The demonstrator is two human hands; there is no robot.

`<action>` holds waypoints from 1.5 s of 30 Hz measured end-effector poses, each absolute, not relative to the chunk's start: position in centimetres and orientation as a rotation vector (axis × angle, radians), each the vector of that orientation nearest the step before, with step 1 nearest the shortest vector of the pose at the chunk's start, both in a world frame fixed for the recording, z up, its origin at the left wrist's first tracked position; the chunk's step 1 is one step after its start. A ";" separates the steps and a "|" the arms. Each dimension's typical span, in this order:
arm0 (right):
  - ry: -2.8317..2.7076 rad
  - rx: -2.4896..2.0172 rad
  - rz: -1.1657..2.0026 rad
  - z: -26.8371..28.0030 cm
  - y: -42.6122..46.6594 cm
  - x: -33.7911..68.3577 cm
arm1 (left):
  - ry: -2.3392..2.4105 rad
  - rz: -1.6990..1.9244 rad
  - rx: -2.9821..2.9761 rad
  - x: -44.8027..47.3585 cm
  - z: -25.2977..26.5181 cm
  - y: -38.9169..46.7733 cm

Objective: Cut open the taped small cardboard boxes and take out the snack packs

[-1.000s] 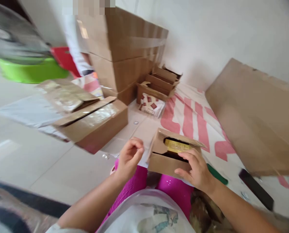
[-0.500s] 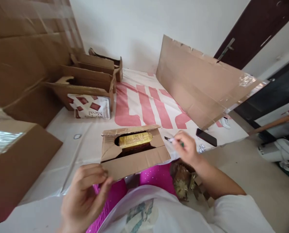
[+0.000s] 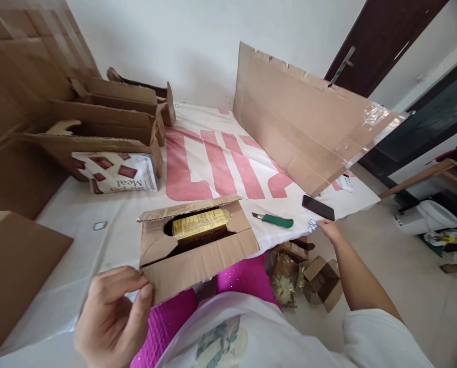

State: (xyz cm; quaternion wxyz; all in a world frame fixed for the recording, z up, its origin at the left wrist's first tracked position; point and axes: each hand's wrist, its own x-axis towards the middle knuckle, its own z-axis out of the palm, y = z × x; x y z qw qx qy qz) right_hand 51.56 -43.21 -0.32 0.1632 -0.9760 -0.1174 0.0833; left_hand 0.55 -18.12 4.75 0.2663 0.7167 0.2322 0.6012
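My left hand (image 3: 115, 312) pinches the near corner of the long front flap on a small cardboard box (image 3: 205, 271), thumb and fingers closed on it. The top flaps are parted, and a yellow printed packet (image 3: 201, 225) shows inside. A green utility knife (image 3: 277, 220) with its blade out lies on the table right of the box. Farther right, at the table edge, my right hand (image 3: 331, 231) has its fingers drawn together beside small white pieces with blue outlines (image 3: 312, 225). What its fingertips hold, if anything, I cannot make out. A black phone (image 3: 318, 207) lies just beyond.
Open cardboard boxes (image 3: 101, 120) stand at the back left, with a white-and-red pouch (image 3: 115, 173) leaning in front. A large cardboard sheet (image 3: 290, 117) stands at the back right. Another carton (image 3: 25, 276) is at the left. Cardboard scraps and a small open box (image 3: 322, 281) lie on the floor.
My right hand has let go of the utility knife, leaving it on the table, and moved right towards the outlined pieces. My left hand stays on the box flap. The view has shifted right.
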 end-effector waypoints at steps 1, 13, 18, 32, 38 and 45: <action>-0.334 -2.815 0.237 -0.3 -43.2 51.9 | 0.623 1.616 1.938 0.5 4.8 -18.1; -0.904 -2.670 -0.341 5.2 -36.1 47.6 | 0.657 1.339 1.999 -0.6 6.9 -15.4; -1.551 -2.025 -0.526 8.3 -30.7 40.7 | 0.404 0.981 2.522 0.3 9.0 -14.8; -2.401 -1.413 -0.307 12.4 -24.1 29.0 | 0.689 0.809 2.506 1.0 9.3 -15.1; -2.177 -1.605 -0.515 12.9 -25.4 32.5 | 1.032 1.378 2.233 0.0 7.0 -14.7; -2.239 -1.697 -0.225 11.1 -26.1 33.1 | 1.109 1.066 2.219 -0.8 5.3 -14.5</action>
